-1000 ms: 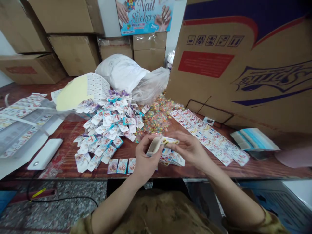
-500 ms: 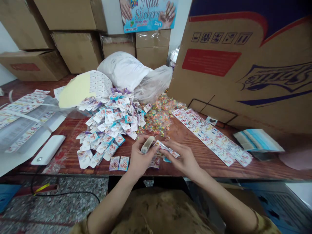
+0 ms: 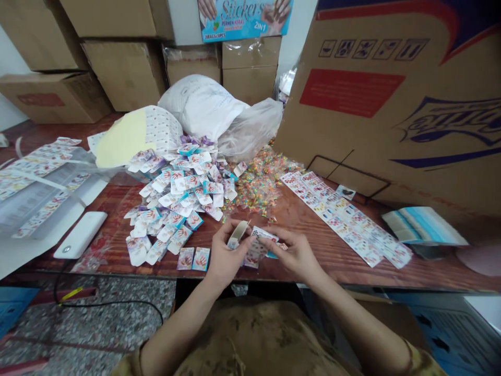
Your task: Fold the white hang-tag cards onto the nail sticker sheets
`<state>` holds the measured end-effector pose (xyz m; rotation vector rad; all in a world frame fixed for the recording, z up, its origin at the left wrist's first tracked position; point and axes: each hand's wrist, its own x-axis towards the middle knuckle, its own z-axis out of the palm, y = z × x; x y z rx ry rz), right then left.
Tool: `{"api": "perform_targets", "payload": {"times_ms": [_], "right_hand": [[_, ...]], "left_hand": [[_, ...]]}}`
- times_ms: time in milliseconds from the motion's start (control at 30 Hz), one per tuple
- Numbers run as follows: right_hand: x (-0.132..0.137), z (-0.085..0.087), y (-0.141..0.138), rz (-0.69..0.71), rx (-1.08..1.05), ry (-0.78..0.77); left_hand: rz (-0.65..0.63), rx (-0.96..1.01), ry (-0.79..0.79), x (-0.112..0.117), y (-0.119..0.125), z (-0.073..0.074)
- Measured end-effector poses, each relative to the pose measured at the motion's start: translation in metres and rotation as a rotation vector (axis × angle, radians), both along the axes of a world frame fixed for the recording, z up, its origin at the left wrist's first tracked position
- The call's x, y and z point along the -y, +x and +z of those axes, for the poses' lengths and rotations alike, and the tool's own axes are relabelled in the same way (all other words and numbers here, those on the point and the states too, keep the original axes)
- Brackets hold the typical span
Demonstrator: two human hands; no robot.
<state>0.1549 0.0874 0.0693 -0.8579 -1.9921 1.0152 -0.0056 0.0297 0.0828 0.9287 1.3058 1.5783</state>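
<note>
Both hands have dropped lower toward the near edge of the tabletop (image 3: pixel 352 261) since a second ago, and the small packet that the right hand held up level now sits tilted down between the two hands. At this moment the left hand (image 3: pixel 225 256) has its fingers pinched around a small roll of tape (image 3: pixel 238 233), held upright just above the wood. The right hand (image 3: pixel 293 253) has its fingers pressed on a sticker packet (image 3: pixel 261 241), which touches the roll on one side and rests over a few more packets lying on the tabletop beneath it.

Beyond the hands a big heap of packets (image 3: pixel 182 196) spreads to the left, a scatter of small coloured bits (image 3: pixel 262 180) lies behind, and a long strip of joined packets (image 3: pixel 344 216) runs off to the right. A white flat device (image 3: pixel 80 235) lies near the left edge, and cardboard boxes (image 3: pixel 125 68) stand along the back.

The step in hand looks like closing or taping one packet with the roll. The next move seems to call for steadying the packet flat with the right hand while the left draws the tape end across it, keeping the loose packets underneath from shifting.
</note>
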Motion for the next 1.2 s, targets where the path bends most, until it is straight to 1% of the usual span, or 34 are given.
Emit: {"api": "perform_targets", "payload": {"times_ms": [67, 100, 133, 200, 233, 267, 300, 333, 400, 500, 633, 667, 733, 800, 867, 933, 1000, 1067, 1133, 1200], "right_hand": [[-0.003, -0.006, -0.001, -0.026, -0.062, -0.090], [-0.004, -0.008, -0.001, -0.058, -0.082, -0.077], [-0.006, -0.010, -0.001, -0.094, -0.086, -0.022], [-0.006, -0.011, -0.002, -0.131, -0.045, 0.161], [-0.004, -0.011, -0.002, -0.111, -0.007, 0.244], [-0.002, -0.010, -0.003, -0.064, 0.034, 0.296], [0.000, -0.010, -0.004, -0.004, 0.069, 0.312], [0.003, -0.009, -0.005, 0.046, 0.091, 0.305], [0.008, -0.008, -0.007, 0.096, 0.085, 0.270], [0.010, -0.010, -0.009, 0.062, 0.012, 0.204], [0.006, -0.014, -0.008, -0.055, -0.036, 0.052], [0.006, -0.015, -0.007, -0.064, -0.039, 0.021], [0.006, -0.015, -0.004, -0.038, -0.038, -0.048], [0.006, -0.013, 0.000, -0.036, -0.068, -0.143], [0.007, -0.008, 0.003, -0.099, -0.144, -0.251], [0.006, -0.002, 0.005, -0.174, -0.215, -0.320], [0.004, 0.002, 0.005, -0.196, -0.218, -0.298], [0.002, 0.005, 0.003, -0.172, -0.143, -0.182], [0.000, 0.005, 0.002, -0.112, -0.031, -0.042], [0.000, 0.005, 0.001, -0.052, 0.058, 0.065]], "left_hand": [[-0.028, -0.007, -0.056, 0.002, -0.001, -0.005], [-0.038, 0.009, -0.084, 0.002, -0.001, -0.008], [-0.042, 0.034, -0.104, 0.002, -0.001, -0.010], [-0.011, 0.097, -0.112, 0.003, 0.000, -0.013], [0.023, 0.128, -0.102, 0.002, 0.000, -0.014], [0.059, 0.154, -0.092, 0.002, 0.000, -0.014], [0.095, 0.175, -0.084, 0.002, 0.000, -0.013], [0.120, 0.191, -0.080, 0.002, -0.001, -0.012], [0.133, 0.205, -0.084, 0.001, -0.003, -0.009], [0.086, 0.159, -0.109, 0.002, -0.006, -0.007], [-0.010, -0.045, -0.162, 0.006, -0.009, -0.008], [-0.043, -0.095, -0.181, 0.008, -0.010, -0.010], [-0.113, -0.160, -0.220, 0.011, -0.011, -0.013], [-0.163, -0.228, -0.221, 0.014, -0.012, -0.018], [-0.184, -0.395, -0.190, 0.015, -0.013, -0.023], [-0.176, -0.629, -0.168, 0.016, -0.014, -0.027], [-0.167, -0.824, -0.175, 0.016, -0.013, -0.031], [-0.159, -0.955, -0.171, 0.016, -0.012, -0.034], [-0.143, -1.077, -0.152, 0.018, -0.010, -0.036], [-0.147, -1.197, -0.131, 0.020, -0.008, -0.038]]}}
